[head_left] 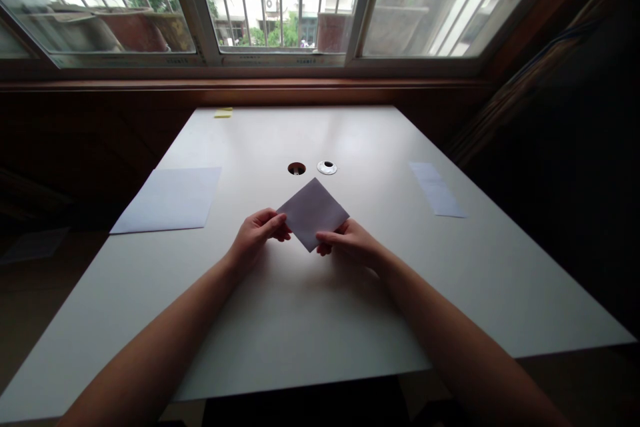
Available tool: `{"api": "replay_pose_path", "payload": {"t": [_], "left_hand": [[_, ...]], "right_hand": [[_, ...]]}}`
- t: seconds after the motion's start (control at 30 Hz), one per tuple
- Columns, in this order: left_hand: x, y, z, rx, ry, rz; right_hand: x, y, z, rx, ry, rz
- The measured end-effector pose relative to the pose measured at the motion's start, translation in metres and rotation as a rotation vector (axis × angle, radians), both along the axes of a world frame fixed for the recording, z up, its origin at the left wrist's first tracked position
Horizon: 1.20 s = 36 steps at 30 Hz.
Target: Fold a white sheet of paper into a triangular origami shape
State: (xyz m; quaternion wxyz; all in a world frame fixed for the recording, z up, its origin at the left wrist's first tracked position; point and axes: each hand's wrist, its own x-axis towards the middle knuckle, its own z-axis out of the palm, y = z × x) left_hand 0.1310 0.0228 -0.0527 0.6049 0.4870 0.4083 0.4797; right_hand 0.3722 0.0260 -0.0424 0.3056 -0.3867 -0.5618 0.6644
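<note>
Square folded paper [313, 212], flat, pale grey-lilac, turned corner-up like a diamond, is held over the middle of the surface [300, 320]. Its left corner is pinched by the left hand [256, 233], its lower corner by the right hand [350, 243]; the fingers of both are clamped on it. Contact with the surface cannot be told. The surface is white, smooth, slightly glossy. A round hole [297, 168] and a round cap [327, 167] are seen just beyond the paper. A white sheet [170, 199] lies at the left edge, a paper strip [437, 190] at the right edge, a yellow note [223, 113] at the far left corner. A barred window [280, 0] is set behind, framed in dark wood. Marks on the strip cannot be made out.
</note>
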Motion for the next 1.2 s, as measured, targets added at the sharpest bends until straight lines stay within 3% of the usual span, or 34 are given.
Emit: {"api": "replay_pose_path", "payload": {"t": [0.17,0.4,0.73,0.93,1.2], "left_hand": [[0.000,-0.002,0.001,0.054,-0.015,0.007],[0.000,-0.004,0.002,0.137,0.088,0.010],[-0.001,-0.002,0.002,0.115,0.189,-0.016],[-0.002,0.002,-0.002,0.145,0.200,0.065],[-0.001,0.005,-0.008,0.191,0.122,0.104]], "right_hand": [[0.001,0.001,-0.004,0.011,0.006,-0.017],[0.003,0.005,-0.010,0.026,0.125,-0.188],[0.003,0.005,-0.010,0.027,0.072,-0.132],[0.001,0.006,-0.008,0.057,0.005,-0.099],[-0.001,0.008,-0.014,0.080,0.091,-0.180]]}}
